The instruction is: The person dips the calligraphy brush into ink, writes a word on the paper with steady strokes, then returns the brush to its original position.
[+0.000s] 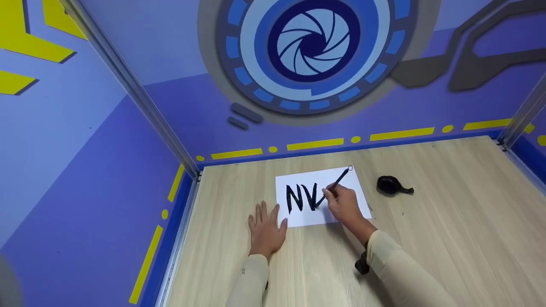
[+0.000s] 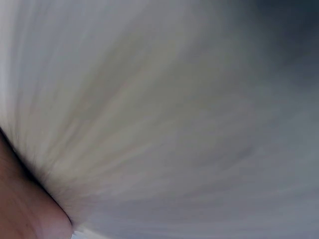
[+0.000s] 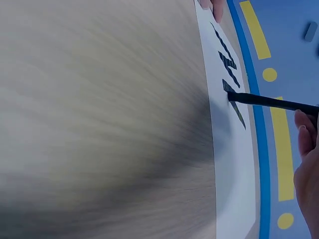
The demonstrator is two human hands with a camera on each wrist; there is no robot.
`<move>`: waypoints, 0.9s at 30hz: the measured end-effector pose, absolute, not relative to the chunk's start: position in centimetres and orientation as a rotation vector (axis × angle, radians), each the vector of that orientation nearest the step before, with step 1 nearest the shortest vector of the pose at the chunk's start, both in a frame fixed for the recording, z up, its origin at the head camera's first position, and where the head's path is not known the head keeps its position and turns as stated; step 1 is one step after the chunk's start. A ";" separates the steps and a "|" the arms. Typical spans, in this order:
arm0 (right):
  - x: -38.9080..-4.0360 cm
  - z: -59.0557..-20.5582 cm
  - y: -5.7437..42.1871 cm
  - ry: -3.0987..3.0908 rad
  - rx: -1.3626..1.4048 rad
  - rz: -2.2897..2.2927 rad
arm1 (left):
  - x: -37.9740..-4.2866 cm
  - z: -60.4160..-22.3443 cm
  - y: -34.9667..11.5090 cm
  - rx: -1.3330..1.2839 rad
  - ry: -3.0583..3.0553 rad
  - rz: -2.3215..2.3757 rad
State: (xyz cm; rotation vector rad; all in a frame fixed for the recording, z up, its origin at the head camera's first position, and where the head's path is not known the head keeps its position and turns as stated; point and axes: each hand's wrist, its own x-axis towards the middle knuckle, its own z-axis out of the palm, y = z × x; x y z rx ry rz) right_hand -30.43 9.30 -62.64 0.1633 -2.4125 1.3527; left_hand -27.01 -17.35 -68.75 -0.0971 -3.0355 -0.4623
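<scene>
A white sheet of paper (image 1: 303,219) lies on the table, bearing thick black strokes that read as an N (image 1: 294,199) and a V shape (image 1: 310,197). My right hand (image 1: 344,206) pinches a dark writing brush (image 1: 340,177), slanted with its upper end toward the back right. In the right wrist view the tip of the brush (image 3: 259,100) meets the lower end of the V stroke. My left hand (image 1: 267,232) lies flat with fingers spread, its thumb and fingertips at the paper's left edge. The left wrist view shows only part of that hand (image 2: 30,209) against the tabletop.
A small black dish with a short handle (image 1: 390,185) sits right of the paper. The wooden table (image 1: 448,221) ends at a purple-blue back wall (image 1: 179,111) and a side wall on the left, joined by a metal post (image 1: 140,98).
</scene>
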 end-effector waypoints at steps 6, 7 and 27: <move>-29.8 -62.4 9.5 -2.412 0.149 1.405 | -27.1 -69.0 -17.3 -0.085 -3.046 -0.437; -29.7 -62.3 9.6 -2.401 0.143 1.415 | -27.1 -69.0 -17.2 -0.085 -3.046 -0.444; -30.1 -60.8 11.3 -2.180 0.045 1.434 | -27.0 -68.4 -17.2 -0.094 -3.036 -0.446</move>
